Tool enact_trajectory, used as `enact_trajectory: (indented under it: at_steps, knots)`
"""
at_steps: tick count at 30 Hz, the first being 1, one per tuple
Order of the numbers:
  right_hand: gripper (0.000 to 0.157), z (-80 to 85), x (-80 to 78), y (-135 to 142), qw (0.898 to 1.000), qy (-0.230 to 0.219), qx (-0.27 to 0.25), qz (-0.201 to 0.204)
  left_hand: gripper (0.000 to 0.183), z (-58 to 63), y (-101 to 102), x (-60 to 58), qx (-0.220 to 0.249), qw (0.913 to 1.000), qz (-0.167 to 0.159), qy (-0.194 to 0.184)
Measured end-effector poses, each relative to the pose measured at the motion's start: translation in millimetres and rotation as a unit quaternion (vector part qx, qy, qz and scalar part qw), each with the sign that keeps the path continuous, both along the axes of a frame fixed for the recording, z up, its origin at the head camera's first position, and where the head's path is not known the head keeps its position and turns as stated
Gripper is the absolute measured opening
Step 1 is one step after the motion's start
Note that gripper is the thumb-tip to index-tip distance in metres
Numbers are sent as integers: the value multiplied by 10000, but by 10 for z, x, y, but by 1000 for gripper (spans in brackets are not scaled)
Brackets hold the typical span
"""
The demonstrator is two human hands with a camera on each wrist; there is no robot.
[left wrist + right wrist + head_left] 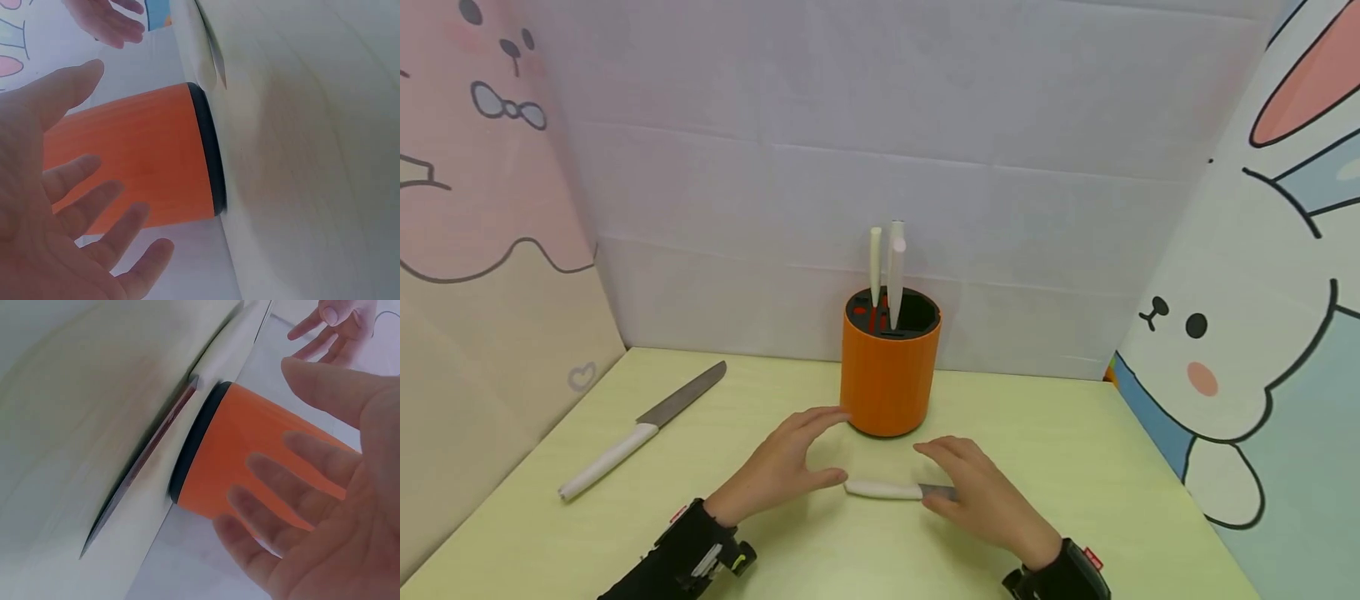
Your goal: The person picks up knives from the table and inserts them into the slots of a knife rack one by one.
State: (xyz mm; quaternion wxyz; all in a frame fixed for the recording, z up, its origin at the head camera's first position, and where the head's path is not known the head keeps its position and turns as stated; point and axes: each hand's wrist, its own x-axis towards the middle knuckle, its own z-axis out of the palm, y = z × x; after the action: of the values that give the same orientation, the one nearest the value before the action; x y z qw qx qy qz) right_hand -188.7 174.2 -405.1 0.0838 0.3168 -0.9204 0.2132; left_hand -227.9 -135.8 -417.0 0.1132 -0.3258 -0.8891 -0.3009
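White handles [897, 271] already up in orange holder [889, 383]; two seemingly left: small knife [899, 492] before holder, larger knife [647, 429] left of it. Left hand [784, 463], right hand [983, 498] before holder, empty, fingers loose.

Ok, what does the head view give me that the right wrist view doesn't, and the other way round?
Only the head view: the second knife lying at the left of the table, and the white handles standing in the holder's top.

Only the right wrist view: the near knife's blade visible right to its tip, and the inner side of the right hand.

Both: the orange holder, the near knife on the table, and both hands, the left hand included.
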Motion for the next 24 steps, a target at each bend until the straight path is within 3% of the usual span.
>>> enact_trajectory:
  at_steps: [9,24]
  knots:
    - [44,11,-151,-326,9981,-343,295,413,78,40,-58,43,-131,9995,154,-261]
    - [34,-1,-272,-602,9928,-766,857,351,81,20,-126,23,-249,9990,226,-279]
